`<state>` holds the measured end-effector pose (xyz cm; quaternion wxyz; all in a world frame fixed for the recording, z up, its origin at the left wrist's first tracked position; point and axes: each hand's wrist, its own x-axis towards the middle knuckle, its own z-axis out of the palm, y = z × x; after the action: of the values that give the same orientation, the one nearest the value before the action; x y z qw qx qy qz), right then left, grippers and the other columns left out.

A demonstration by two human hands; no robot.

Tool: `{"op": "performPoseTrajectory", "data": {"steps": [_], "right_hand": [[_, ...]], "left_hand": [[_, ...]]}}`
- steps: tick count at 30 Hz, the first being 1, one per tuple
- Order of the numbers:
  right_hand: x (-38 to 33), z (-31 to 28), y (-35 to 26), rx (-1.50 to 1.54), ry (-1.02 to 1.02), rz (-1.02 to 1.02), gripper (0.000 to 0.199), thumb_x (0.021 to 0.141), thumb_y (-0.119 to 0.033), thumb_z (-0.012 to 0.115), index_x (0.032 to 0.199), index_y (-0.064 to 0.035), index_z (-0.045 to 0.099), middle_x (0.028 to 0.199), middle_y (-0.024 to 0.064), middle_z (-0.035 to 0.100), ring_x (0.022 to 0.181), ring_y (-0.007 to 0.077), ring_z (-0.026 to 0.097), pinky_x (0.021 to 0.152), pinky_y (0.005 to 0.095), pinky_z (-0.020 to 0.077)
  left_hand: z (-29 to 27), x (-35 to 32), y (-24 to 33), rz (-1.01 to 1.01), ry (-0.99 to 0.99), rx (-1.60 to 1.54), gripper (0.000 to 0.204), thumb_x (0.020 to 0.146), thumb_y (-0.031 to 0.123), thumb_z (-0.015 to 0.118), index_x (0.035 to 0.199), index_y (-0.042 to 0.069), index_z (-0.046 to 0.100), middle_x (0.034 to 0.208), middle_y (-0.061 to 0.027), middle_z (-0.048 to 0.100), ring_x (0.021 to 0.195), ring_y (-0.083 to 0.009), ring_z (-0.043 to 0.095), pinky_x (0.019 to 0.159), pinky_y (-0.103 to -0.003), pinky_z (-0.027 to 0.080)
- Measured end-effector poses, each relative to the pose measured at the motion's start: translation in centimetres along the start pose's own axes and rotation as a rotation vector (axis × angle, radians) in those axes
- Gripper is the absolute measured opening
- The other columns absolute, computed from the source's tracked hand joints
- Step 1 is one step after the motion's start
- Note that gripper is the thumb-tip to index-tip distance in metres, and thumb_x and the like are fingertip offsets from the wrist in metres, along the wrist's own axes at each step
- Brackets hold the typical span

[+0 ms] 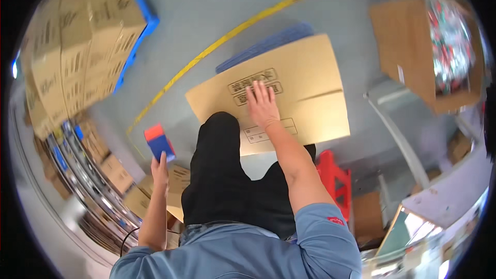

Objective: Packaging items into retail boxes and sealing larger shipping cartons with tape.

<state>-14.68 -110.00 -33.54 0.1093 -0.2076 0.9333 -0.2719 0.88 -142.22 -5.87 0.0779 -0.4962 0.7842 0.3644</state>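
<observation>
A flattened cardboard box (312, 72) with printed dark frames lies in front of my knees. My right hand (263, 106) rests palm down on it, fingers stretched out and slightly apart, over the printed area. Off to the left, well away from the cardboard, my left hand (160, 171) grips a red-and-blue block-shaped object (158, 143) at its lower end. The thumb shows on its blue face, while the other fingers are hidden. What kind of object it is, I cannot make out.
Stacked cartons (82, 36) stand on a blue pallet (135, 36) at far left. Blue flat material (263, 46) lies beyond the cardboard. An open carton (405, 46) of shiny wrapped items stands at right. A red plastic stool (338, 183) and a metal frame (400, 137) are at my right.
</observation>
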Motion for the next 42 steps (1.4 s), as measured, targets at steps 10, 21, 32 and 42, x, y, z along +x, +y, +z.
{"op": "performPoseTrajectory", "data": {"steps": [10, 21, 32, 42], "right_hand": [[-0.3, -6.5, 3.7, -0.025, -0.008, 0.039, 0.054, 0.092, -0.025, 0.061, 0.144, -0.0125, 0.051, 0.157, 0.0110, 0.040, 0.147, 0.0316, 0.034, 0.120, 0.0539, 0.0254], [-2.9, -13.8, 15.4, -0.042, 0.408, 0.643, 0.083, 0.090, -0.051, 0.069, 0.148, 0.0008, 0.040, 0.145, 0.0205, 0.052, 0.129, 0.0374, 0.053, 0.109, 0.0507, 0.0409], [-3.1, -18.8, 21.8, 1.054, -0.081, 0.749, 0.080, 0.088, -0.043, 0.075, 0.155, -0.0125, 0.041, 0.146, 0.0126, 0.055, 0.132, 0.0297, 0.054, 0.111, 0.0393, 0.0406], [-3.4, -16.8, 22.5, 1.018, 0.055, 0.685, 0.068, 0.091, -0.040, 0.072, 0.148, -0.0100, 0.050, 0.141, 0.0115, 0.059, 0.126, 0.0228, 0.056, 0.108, 0.0345, 0.0427]], "left_hand": [[18.8, 2.5, 19.1, 0.373, -0.884, 0.088, 0.040, 0.095, 0.012, 0.065, 0.133, 0.000, 0.058, 0.136, -0.0097, 0.054, 0.127, -0.0191, 0.049, 0.111, -0.034, 0.037], [25.8, -1.8, 18.7, 0.440, -1.055, 0.096, 0.037, 0.091, 0.012, 0.069, 0.126, 0.001, 0.061, 0.140, -0.0162, 0.049, 0.138, -0.0295, 0.039, 0.115, -0.041, 0.033], [34.4, -1.4, 21.5, 0.736, -1.330, 0.304, 0.040, 0.092, 0.017, 0.071, 0.126, 0.000, 0.060, 0.138, -0.0164, 0.050, 0.132, -0.0283, 0.044, 0.110, -0.040, 0.039], [40.7, -0.1, 20.6, 0.776, -1.414, 0.271, 0.045, 0.095, 0.028, 0.071, 0.127, -0.001, 0.059, 0.098, -0.0147, 0.070, 0.093, -0.0277, 0.067, 0.080, -0.039, 0.052]]}}
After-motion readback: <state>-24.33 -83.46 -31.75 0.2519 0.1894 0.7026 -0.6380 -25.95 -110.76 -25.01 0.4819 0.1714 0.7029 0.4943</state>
